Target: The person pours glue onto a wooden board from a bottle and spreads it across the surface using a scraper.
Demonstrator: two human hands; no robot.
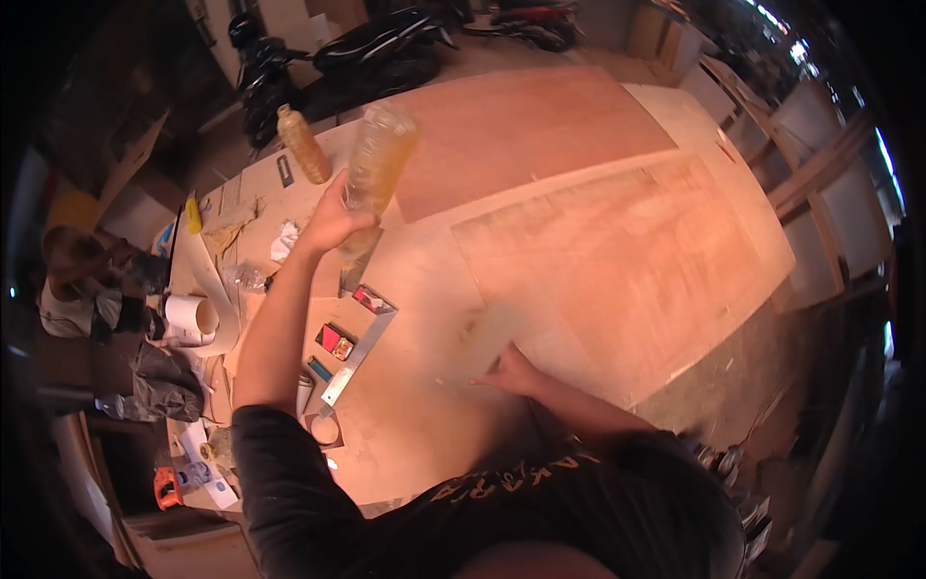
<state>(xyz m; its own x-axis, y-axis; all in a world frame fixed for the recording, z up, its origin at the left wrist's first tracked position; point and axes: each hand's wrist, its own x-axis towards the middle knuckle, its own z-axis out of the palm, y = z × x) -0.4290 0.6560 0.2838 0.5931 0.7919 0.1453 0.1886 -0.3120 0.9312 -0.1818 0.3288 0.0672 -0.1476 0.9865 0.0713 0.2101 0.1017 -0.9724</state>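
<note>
My left hand [338, 222] is wrapped round a clear plastic bottle [384, 154] with yellowish liquid in it, held tilted above the table. Low over the pale board surface, my right hand [513, 374] grips a flat pale piece [490, 338], smeared by motion, so its exact kind cannot be made out. A second bottle [304, 147] of yellowish contents stands at the table's far left edge, beyond my left hand. To the right lies a reddish-brown wood sheet [598, 261], and another wood sheet [521, 130] lies behind it.
A metal square [359, 362], a small red box [335, 341], a crumpled white paper [285, 241] and a paper roll [191, 317] lie on the left. An orange-handled saw [167, 487] is at the near left corner. A person [82, 280] is at far left; a motorcycle [338, 68] stands behind.
</note>
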